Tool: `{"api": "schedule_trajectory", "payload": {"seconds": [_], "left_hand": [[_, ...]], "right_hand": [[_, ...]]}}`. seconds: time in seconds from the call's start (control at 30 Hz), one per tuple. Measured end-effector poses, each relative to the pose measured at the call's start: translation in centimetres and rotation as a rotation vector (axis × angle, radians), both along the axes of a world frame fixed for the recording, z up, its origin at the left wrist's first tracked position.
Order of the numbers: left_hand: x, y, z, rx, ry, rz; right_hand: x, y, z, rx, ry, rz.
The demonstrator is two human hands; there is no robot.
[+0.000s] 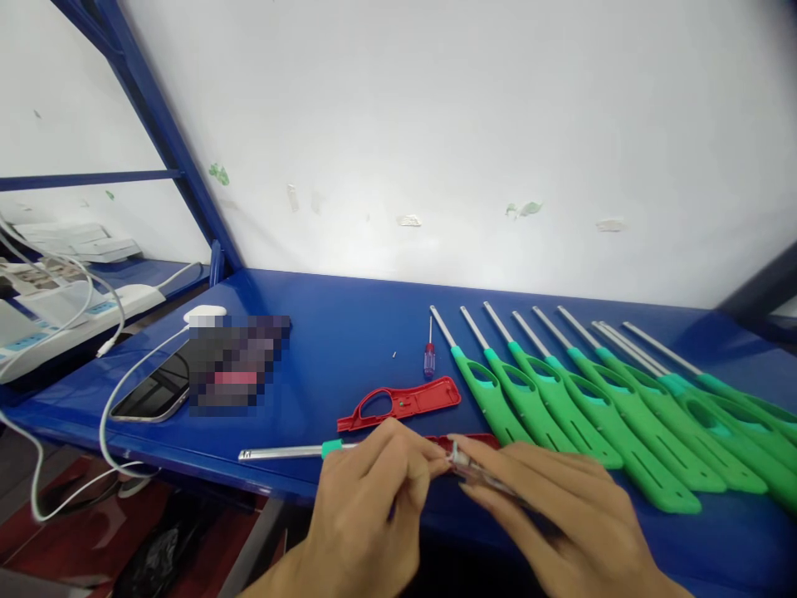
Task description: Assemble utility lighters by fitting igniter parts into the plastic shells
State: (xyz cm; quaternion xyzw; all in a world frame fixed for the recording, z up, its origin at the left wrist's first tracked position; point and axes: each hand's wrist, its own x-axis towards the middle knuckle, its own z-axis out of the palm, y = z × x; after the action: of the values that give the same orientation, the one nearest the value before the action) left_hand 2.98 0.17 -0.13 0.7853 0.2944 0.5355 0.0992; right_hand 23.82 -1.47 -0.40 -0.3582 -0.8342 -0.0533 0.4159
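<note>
Between the fingers of my right hand (554, 507) is a clear lighter fuel tank (482, 475) with a pale fitting at its near-left end. My left hand (374, 498) is closed in a pinch right at that fitting; what its fingertips grip is hidden. Behind my fingers lies a red lighter handle half (486, 438), partly covered. A metal lighter tube (280, 453) with a teal collar (332, 447) runs out to the left from behind my left hand. Farther back rests another red handle half (429, 399), its hollow inside facing up.
Several green lighters (591, 415) lie in a slanted row on the right. A small screwdriver (429, 357) and a tiny metal piece (394, 355) lie mid-table. At left are a phone (155, 390), a blurred-out object (240, 365) and a white cable (105, 415).
</note>
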Motion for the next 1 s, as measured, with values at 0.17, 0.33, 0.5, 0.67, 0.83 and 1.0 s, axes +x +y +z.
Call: {"api": "schedule_trajectory", "payload": {"seconds": [0.17,0.33,0.5,0.67,0.83,1.0], "left_hand": [[-1.2,1.0,0.7,0.032,0.159,0.118],[-3.0,0.9,0.4,-0.079,0.303,0.116],[-3.5,0.7,-0.2,-0.121,0.366,0.080],[-3.3,0.7,-0.7,-0.115,0.410,0.052],[-3.3,0.7,-0.8,-0.108,0.413,0.037],[-3.2,0.8,-1.0,-0.123,0.414,0.026]], "right_hand": [[0.3,0.8,0.0,-0.033,0.104,-0.161],[0.7,0.8,0.1,-0.167,0.084,-0.310],[0.6,1.7,1.3,-0.166,-0.011,-0.357],[0.5,3.2,2.4,-0.316,-0.355,-0.046],[-0.3,3.9,2.4,-0.298,-0.513,0.106],[-1.4,3.9,2.3,-0.077,-0.538,0.126]]}}
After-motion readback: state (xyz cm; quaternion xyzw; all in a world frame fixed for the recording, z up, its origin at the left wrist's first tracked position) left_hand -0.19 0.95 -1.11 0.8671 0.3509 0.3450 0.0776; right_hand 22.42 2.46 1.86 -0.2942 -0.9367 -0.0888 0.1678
